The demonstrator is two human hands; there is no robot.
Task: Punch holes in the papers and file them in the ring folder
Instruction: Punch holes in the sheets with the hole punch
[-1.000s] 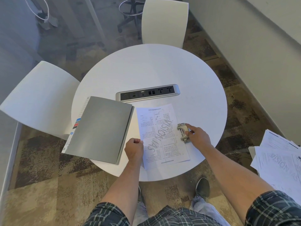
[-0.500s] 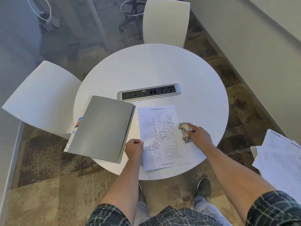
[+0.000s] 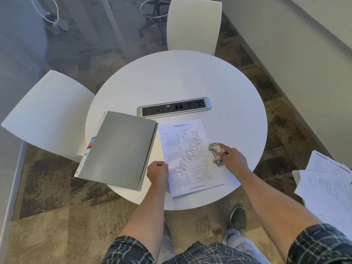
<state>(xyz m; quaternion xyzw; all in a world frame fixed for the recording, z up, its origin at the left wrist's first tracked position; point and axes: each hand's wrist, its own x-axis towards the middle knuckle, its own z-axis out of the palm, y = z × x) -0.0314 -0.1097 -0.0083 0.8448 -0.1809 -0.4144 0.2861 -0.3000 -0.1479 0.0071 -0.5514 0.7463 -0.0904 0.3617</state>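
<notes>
Soft, even daylight, faint shadows; wide-angle bending at the edges, hazy grey veil on the left.

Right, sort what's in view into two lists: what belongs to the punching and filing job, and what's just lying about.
Belongs to the job:
- printed sheet, left hand holding its edge
- hole punch at the sheet's right edge, right hand on it
- grey ring folder, closed
- loose paper pile at far right, probably next

Just lying about:
- socket strip in the table
- two white chairs
</notes>
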